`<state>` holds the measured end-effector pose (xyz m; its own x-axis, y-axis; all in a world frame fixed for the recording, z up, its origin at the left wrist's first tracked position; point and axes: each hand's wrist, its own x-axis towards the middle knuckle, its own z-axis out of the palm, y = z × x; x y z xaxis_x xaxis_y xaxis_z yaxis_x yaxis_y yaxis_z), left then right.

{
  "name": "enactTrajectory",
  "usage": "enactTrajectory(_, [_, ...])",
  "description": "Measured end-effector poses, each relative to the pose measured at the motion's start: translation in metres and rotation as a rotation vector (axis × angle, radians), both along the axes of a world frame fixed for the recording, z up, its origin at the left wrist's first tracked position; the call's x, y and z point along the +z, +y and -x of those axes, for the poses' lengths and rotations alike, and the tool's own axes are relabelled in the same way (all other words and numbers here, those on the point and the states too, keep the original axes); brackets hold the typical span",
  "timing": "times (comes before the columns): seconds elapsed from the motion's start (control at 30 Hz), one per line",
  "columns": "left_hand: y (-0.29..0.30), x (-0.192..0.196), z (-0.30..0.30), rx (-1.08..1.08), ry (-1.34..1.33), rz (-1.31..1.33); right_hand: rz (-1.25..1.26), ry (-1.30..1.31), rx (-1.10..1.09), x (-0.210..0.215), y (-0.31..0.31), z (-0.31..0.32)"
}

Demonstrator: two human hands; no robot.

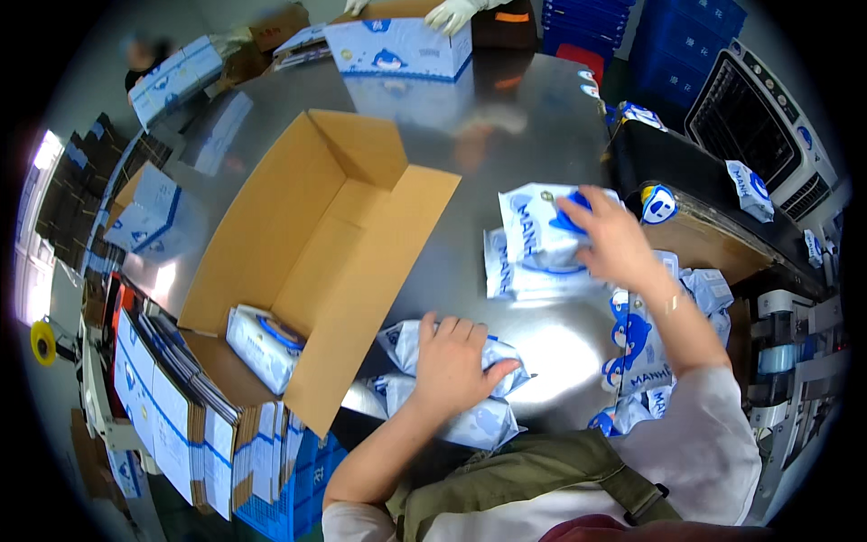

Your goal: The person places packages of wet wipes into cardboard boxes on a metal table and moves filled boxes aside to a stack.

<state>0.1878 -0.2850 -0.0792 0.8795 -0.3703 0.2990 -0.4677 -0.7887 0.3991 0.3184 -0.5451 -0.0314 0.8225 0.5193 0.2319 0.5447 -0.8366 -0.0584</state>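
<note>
**A:** While the steel table (506, 126) takes up the whole middle of the frame, your open cardboard carton (316, 244) lies left of centre with its flaps spread, and only one white-and-blue pack (264, 343) sits inside it, at its lower-left end. So I judge you are early in filling it.

**B:** And where are your hands?

**A:** Your left hand (452, 361) is at lower centre, palm down on a soft pack (456, 354) just right of the carton's near flap. The fingers are curled over its top and the thumb is tucked along its right edge, so you seem to have it gripped, though I cannot tell if it is off the table. Another pack (483, 423) lies just below it.

**B:** The right one?

**A:** Your right hand (614, 239) is at right of centre, fingers spread and half open, resting on the top pack of a small stack (533, 244). It is touching, not yet closed round anything.

**B:** What does the next move call for?

**A:** As I judge it, you need to swing the left pack over the flap and lay it flat against the one already in, while your right fingers close on the stack's top pack. More packs (637, 352) wait at the lower right, by your forearm.
</note>
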Motion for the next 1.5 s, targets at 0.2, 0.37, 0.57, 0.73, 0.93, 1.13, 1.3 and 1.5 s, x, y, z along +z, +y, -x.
enactTrajectory(0.2, [0.008, 0.003, 0.029, -0.086, 0.066, -0.018, -0.007, -0.069, -0.011, -0.022, 0.047, 0.083])
enactTrajectory(0.37, [0.043, 0.029, 0.087, 0.246, -0.102, 0.160, -0.124, 0.638, -0.072, 0.002, 0.024, -0.034])
enactTrajectory(0.57, [0.062, -0.044, 0.187, 0.691, 0.910, 1.294, -0.349, 1.127, 0.039, -0.025, 0.052, -0.073])
enactTrajectory(0.73, [0.029, -0.050, 0.157, 0.759, 0.873, 1.525, -0.777, 1.372, 0.184, -0.071, 0.064, -0.030])
enactTrajectory(0.93, [0.009, -0.037, 0.143, 0.550, 0.560, 1.466, -1.350, 1.236, 0.166, -0.091, -0.003, 0.015])
enactTrajectory(1.13, [0.033, 0.050, 0.089, 0.335, -0.246, 1.048, -1.724, 0.692, 0.391, -0.017, -0.034, 0.001])
enactTrajectory(1.3, [0.109, 0.095, 0.027, 0.261, -0.724, 1.069, -1.518, 0.228, 0.804, 0.043, 0.021, -0.090])
enactTrajectory(1.5, [0.191, 0.043, 0.008, 1.060, -0.052, 0.504, -0.925, 0.432, 0.519, 0.036, 0.229, -0.133])
